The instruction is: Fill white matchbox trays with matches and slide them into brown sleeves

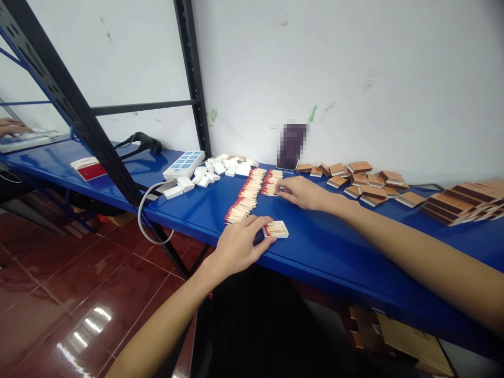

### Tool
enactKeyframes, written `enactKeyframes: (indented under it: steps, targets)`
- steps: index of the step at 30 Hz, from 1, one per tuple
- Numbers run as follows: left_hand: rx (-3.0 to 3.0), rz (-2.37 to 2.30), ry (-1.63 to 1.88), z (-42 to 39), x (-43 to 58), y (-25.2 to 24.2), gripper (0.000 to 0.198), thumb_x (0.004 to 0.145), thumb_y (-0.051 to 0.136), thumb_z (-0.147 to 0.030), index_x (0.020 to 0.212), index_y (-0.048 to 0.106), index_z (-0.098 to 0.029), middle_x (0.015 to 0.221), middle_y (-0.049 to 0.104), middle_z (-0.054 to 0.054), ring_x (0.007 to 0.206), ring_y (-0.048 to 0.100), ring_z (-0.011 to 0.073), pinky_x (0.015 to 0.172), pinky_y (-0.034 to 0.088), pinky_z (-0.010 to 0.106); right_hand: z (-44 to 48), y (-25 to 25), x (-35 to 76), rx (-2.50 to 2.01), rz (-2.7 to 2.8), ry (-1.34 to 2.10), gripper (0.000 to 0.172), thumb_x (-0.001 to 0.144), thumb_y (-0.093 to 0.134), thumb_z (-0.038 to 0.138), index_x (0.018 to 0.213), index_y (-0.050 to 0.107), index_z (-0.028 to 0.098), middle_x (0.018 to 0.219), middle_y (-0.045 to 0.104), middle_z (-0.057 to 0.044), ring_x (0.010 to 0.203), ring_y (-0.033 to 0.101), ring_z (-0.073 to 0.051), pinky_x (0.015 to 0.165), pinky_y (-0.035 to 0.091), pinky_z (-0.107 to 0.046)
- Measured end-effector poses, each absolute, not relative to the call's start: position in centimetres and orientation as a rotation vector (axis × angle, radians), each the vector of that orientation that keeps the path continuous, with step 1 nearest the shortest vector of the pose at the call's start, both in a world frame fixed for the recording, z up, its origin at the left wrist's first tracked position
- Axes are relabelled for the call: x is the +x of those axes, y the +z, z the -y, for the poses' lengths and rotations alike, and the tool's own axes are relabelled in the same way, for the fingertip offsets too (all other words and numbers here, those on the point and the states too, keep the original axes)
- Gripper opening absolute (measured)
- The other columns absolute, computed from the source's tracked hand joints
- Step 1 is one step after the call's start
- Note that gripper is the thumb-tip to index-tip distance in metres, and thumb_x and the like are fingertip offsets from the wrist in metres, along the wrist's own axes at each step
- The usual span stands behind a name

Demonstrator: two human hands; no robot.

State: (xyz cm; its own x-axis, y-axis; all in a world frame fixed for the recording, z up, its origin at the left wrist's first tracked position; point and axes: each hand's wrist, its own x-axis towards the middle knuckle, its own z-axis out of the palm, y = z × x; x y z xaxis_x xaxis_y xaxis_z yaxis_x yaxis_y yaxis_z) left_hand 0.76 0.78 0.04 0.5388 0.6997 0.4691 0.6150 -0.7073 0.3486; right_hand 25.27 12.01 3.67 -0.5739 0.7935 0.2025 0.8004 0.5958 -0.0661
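Near the table's front edge, my left hand [243,242] grips the left end of a small white matchbox tray [286,234] between thumb and fingers. Matches [276,229] with red heads lie inside that tray. My right hand [301,192] is farther back, its fingers pinched together at the right side of a short row of loose matches [271,181]; its fingertips close on matches there, partly hidden. Left of it runs a longer row of loose matches [244,199], red heads mostly to the left.
White empty trays [220,167] cluster behind on the left beside a white power strip [184,164] with a cable. Brown matchbox sleeves [368,184] lie on the right, some stacked [459,202]. A blurred phone [291,147] leans on the wall. A black shelf post [71,100] rises at left.
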Motion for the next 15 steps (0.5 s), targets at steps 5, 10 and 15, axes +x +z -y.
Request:
enactKeyframes:
  steps: [5,10,15]
  targets:
    - [2.625,-1.138,0.877,-0.7,0.8,0.2,0.035,0.096,0.056,-0.042,0.125,0.059,-0.022,0.115,0.070,0.004,0.100,0.068,0.0228,0.087,0.055,0.035,-12.5,2.7,25.5,-1.406,2.637,-0.147,0.022,0.097,0.038,0.025,0.101,0.058,0.019,0.101,0.066,-0.013,0.090,0.059,-0.025,0.071,0.038,-0.032]
    - [2.630,-1.136,0.900,-0.8,0.8,0.1,0.035,0.096,0.056,-0.043,0.125,0.059,-0.023,0.119,0.069,0.005,0.105,0.067,0.0229,0.094,0.053,0.036,-12.3,2.8,25.2,-1.493,2.656,-0.085,0.021,0.099,0.036,0.027,0.099,0.056,0.019,0.098,0.066,-0.012,0.086,0.059,-0.024,0.067,0.036,-0.032]
    - [2.636,-1.139,0.899,-0.8,0.8,0.1,0.035,0.096,0.056,-0.042,0.124,0.060,-0.022,0.118,0.069,0.005,0.104,0.068,0.0231,0.092,0.054,0.036,-11.3,3.8,25.0,-1.447,2.692,0.032,0.023,0.099,0.037,0.031,0.097,0.056,0.019,0.095,0.066,-0.011,0.081,0.058,-0.022,0.066,0.036,-0.031]
